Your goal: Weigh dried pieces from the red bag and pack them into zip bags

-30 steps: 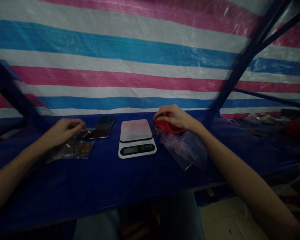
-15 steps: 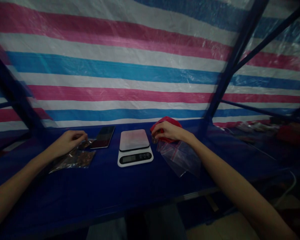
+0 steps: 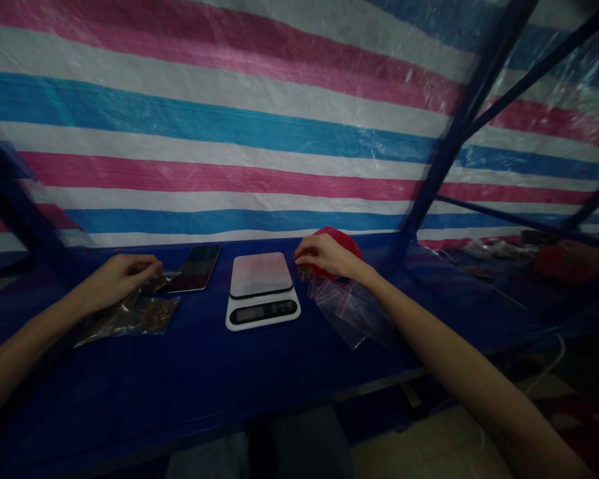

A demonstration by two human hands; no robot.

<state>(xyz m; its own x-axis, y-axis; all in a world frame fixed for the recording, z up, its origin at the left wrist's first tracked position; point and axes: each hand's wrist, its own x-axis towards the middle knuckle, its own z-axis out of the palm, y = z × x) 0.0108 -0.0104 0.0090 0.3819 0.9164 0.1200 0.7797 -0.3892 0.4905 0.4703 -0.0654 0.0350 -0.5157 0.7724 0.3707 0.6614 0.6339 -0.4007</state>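
Observation:
My left hand rests over clear plastic bags of small brown pieces at the left. Its fingers are curled in, and what they hold, if anything, is hidden. Right of the scale, my right hand has its fingers pinched around a small brownish, see-through thing, too dim to name. Behind that hand lies a red bag or cloth. Empty clear zip bags spread below the wrist. A white digital kitchen scale stands between both hands with nothing on its plate.
A dark phone lies between the left hand and the scale. The blue table meets a striped plastic sheet at the back. Blue metal posts rise at both sides. Blurred items lie far right.
The whole view has shifted slightly, so the things on the table appear a little further left. Both hands keep nearly the same pose; the small thing under my right fingers shows more clearly.

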